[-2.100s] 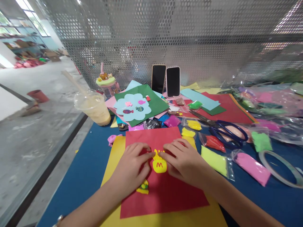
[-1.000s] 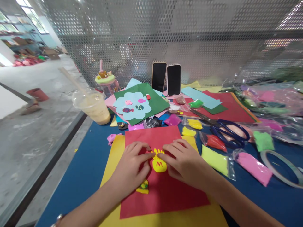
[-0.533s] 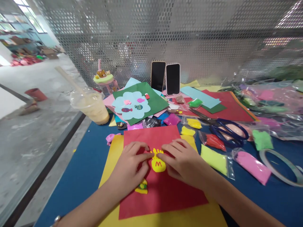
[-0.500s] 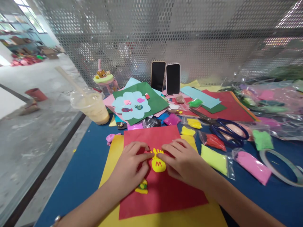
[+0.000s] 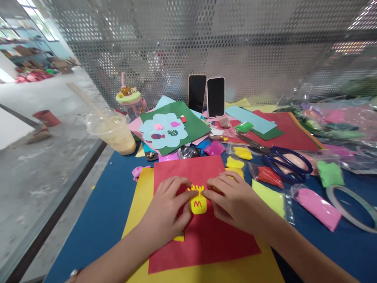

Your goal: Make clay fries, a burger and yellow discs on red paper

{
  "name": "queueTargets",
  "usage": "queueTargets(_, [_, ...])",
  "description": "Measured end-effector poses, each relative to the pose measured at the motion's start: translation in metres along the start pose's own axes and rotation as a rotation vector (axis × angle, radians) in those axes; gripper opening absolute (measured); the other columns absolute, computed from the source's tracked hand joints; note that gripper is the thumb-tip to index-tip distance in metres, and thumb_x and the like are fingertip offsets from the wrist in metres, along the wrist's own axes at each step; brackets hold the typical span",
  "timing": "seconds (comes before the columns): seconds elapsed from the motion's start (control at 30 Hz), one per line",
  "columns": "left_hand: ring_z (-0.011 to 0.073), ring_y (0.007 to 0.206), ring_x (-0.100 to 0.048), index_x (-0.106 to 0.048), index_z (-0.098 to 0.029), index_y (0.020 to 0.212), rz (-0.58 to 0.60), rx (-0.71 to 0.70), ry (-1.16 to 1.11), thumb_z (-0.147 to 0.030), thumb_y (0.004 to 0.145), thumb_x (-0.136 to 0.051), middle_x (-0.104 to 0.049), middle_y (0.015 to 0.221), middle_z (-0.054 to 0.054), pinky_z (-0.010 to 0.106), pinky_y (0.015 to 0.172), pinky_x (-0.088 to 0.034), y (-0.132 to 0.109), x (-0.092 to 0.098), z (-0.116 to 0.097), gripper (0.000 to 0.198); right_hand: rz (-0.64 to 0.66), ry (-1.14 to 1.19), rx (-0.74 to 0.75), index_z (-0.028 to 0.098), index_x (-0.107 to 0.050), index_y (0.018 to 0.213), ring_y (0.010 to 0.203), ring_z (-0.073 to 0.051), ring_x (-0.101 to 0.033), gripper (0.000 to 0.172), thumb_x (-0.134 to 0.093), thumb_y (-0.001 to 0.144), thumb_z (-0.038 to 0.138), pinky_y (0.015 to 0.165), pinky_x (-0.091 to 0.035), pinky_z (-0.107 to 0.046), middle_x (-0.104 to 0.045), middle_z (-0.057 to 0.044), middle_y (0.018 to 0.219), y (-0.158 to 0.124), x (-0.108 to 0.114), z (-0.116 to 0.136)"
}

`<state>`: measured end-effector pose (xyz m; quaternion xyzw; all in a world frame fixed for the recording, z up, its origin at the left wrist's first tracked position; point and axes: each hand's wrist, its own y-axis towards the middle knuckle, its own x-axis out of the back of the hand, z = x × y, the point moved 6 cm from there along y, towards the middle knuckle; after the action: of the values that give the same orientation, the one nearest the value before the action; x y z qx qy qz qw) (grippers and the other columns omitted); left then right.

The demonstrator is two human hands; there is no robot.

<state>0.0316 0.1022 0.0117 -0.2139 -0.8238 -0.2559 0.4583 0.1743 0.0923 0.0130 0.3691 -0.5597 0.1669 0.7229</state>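
Near the middle of a red sheet (image 5: 218, 239) lies a yellow clay piece (image 5: 198, 205) with a red M and thin yellow strands at its top. My left hand (image 5: 171, 204) touches the strands from the left with its index fingertip, its fingers bent and apart. From the right, my right hand (image 5: 234, 200) meets the same strands with its index fingertip, the other fingers curled loosely. Neither hand holds anything that shows. Partly covered by my left hand is a small yellow and green clay piece (image 5: 179, 236). Under the red sheet is a yellow sheet (image 5: 138, 212).
Blue-handled scissors (image 5: 287, 165), clay bags such as a pink one (image 5: 318, 206), and a tape roll (image 5: 353, 208) lie at right. A drink cup (image 5: 113, 133) stands at left. Two phones (image 5: 216, 97) lean at the back near a green sheet (image 5: 194, 125).
Both hands have shifted slightly right along the yellow strands. My left hand now covers more of the small yellow and green piece.
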Motion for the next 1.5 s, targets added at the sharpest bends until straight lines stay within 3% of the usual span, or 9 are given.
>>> queueTargets(1.03, [0.0266,0.112,-0.049,-0.066,-0.02,0.11,0.024,-0.023,0.133,-0.012,0.084,-0.046,-0.058,0.115,0.008,0.044,0.096,-0.045,0.004,-0.002,-0.005,0.034,0.034,-0.006,-0.02,0.018,-0.067,0.103,0.084,-0.021,-0.055,0.027,-0.05,0.082,0.011,0.085,-0.037,-0.039,-0.066,-0.006,0.099,0.0,0.001,-0.003])
queueTargets(1.33, [0.0237,0.105,-0.053,-0.061,-0.018,0.11,-0.104,0.008,0.164,-0.017,0.091,-0.039,-0.059,0.11,0.01,0.04,0.089,-0.046,0.003,0.023,0.008,0.029,-0.174,-0.041,-0.159,0.014,-0.066,0.097,0.089,-0.023,-0.059,0.023,-0.045,0.087,0.013,0.079,-0.041,-0.037,-0.067,-0.011,0.097,-0.019,0.024,-0.044])
queueTargets(1.5, [0.0249,0.102,-0.057,-0.062,-0.018,0.106,-0.123,0.06,0.293,-0.022,0.092,-0.038,-0.062,0.109,0.011,0.041,0.087,-0.046,-0.001,0.039,0.031,0.028,-0.162,-0.026,-0.304,0.016,-0.066,0.093,0.085,-0.022,-0.062,0.023,-0.044,0.088,0.016,0.076,-0.045,-0.035,-0.067,-0.009,0.093,-0.031,0.03,-0.072])
